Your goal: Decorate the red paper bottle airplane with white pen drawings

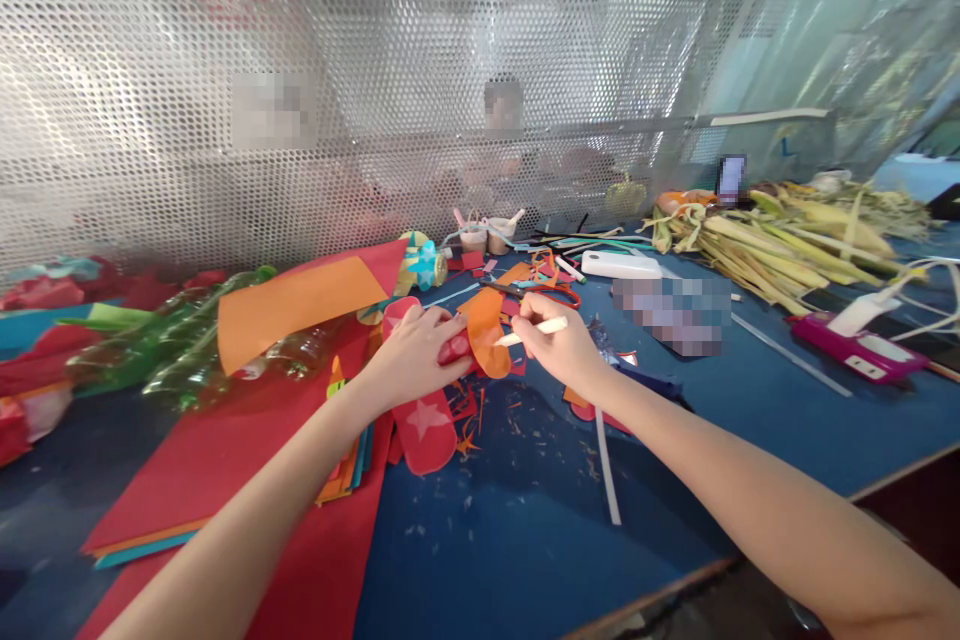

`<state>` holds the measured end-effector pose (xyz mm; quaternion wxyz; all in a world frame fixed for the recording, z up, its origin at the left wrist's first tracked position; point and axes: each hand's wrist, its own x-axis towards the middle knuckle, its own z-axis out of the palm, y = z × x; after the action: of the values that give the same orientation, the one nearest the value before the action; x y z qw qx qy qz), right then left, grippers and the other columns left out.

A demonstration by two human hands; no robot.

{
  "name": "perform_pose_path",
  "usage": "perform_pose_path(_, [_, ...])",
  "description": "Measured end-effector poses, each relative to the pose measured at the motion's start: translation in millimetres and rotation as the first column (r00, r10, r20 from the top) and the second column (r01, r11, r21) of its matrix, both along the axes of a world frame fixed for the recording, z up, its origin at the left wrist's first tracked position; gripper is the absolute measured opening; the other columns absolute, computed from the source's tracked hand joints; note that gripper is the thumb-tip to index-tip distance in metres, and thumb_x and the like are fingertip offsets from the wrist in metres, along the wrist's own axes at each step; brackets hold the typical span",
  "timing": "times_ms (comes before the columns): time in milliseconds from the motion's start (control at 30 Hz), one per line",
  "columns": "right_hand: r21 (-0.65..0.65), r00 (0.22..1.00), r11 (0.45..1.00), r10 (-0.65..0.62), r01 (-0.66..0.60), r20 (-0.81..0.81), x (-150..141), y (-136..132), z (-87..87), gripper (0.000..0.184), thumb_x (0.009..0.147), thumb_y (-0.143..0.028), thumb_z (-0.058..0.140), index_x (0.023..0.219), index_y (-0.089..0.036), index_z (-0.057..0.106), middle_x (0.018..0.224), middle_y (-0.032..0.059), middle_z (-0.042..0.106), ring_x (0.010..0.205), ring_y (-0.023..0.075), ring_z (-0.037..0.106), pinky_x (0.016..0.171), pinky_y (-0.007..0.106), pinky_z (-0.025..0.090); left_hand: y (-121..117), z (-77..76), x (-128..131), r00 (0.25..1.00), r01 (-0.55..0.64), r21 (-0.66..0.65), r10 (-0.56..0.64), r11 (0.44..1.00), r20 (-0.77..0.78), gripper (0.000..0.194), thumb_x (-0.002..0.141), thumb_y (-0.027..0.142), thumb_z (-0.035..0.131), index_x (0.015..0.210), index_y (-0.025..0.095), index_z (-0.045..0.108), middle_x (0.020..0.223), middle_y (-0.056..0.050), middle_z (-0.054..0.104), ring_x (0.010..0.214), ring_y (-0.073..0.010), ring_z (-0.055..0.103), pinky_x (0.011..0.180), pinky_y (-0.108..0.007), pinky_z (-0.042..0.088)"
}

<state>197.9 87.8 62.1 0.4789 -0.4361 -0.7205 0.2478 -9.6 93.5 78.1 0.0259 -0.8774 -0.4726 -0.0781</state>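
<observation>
My right hand (555,335) is closed around a slim white pen (553,325), its tip touching a curved orange paper piece (489,325). At the left edge of that piece is my left hand (420,355), fingers bent and closed on it, with a small red surface showing under the fingertips. Below my left hand lies a long red strip (426,435) with rounded ends and a pale star. Scissors (504,289) lie partly hidden behind the orange piece. Red and orange paper scraps (469,420) are scattered beneath both hands.
Green plastic bottles (199,340) and stacked red sheets (187,465) are at left. A perforated metal screen (360,100) stands behind. Toward the right are a white device (621,265), a bundle of husks (787,240), a magenta power strip (859,350) and a white strip (607,470).
</observation>
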Motion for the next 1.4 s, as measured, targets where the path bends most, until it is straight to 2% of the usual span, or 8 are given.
perform_pose_path(167, [0.008, 1.000, 1.000, -0.024, 0.024, -0.002, 1.0, 1.1, -1.0, 0.021, 0.079, -0.028, 0.046, 0.062, -0.024, 0.036, 0.046, -0.0059, 0.044, 0.046, 0.0124, 0.042, 0.050, 0.024, 0.032, -0.6, 2.2, 1.0, 1.000, -0.009, -0.028, 0.008, 1.000, -0.009, 0.040, 0.087, 0.044, 0.049, 0.117, 0.019, 0.057, 0.110, -0.011, 0.056, 0.102, -0.0276, 0.052, 0.098, -0.047, 0.039])
perform_pose_path(467, [0.009, 0.999, 0.999, -0.031, 0.031, 0.009, 1.2, 0.8, -0.5, 0.021, 0.079, -0.027, 0.047, 0.062, -0.024, 0.036, 0.046, -0.0059, 0.045, 0.047, 0.0124, 0.043, 0.051, 0.024, 0.032, 2.1, -1.2, -1.5, 1.000, 0.019, 0.002, -0.019, 1.000, 0.019, 0.038, 0.088, 0.047, 0.047, 0.117, 0.024, 0.057, 0.109, -0.009, 0.056, 0.101, -0.0266, 0.052, 0.099, -0.048, 0.039])
perform_pose_path(667, [0.008, 1.000, 1.000, -0.030, 0.030, 0.008, 1.6, 1.0, -0.2, 0.021, 0.080, -0.028, 0.047, 0.062, -0.024, 0.036, 0.047, -0.0057, 0.045, 0.047, 0.0126, 0.043, 0.051, 0.024, 0.032, -0.1, 1.7, 0.2, 1.000, -0.007, -0.039, 0.007, 0.999, 0.014, 0.042, 0.087, 0.045, 0.047, 0.120, 0.020, 0.056, 0.112, -0.011, 0.055, 0.104, -0.0286, 0.051, 0.100, -0.049, 0.038])
perform_pose_path(900, [-0.002, 0.999, 0.999, -0.035, 0.035, 0.005, 1.9, 1.7, -1.1, 0.020, 0.078, -0.027, 0.048, 0.062, -0.024, 0.037, 0.047, -0.0059, 0.046, 0.047, 0.0124, 0.043, 0.051, 0.024, 0.032, 0.8, 0.7, -0.2, 1.000, 0.009, -0.013, -0.009, 1.000, 0.028, 0.036, 0.086, 0.045, 0.049, 0.114, 0.024, 0.058, 0.108, -0.008, 0.056, 0.100, -0.0269, 0.052, 0.099, -0.048, 0.039])
perform_pose_path(1400, [-0.013, 0.999, 0.999, -0.049, 0.049, -0.014, 1.7, 3.0, -1.4, 0.021, 0.079, -0.028, 0.047, 0.062, -0.024, 0.036, 0.048, -0.0057, 0.045, 0.048, 0.0130, 0.044, 0.052, 0.025, 0.031, 0.2, 1.5, 0.5, 1.000, -0.002, -0.029, 0.002, 1.000, 0.007, 0.038, 0.087, 0.044, 0.049, 0.116, 0.021, 0.057, 0.111, -0.010, 0.056, 0.103, -0.0280, 0.053, 0.100, -0.049, 0.038])
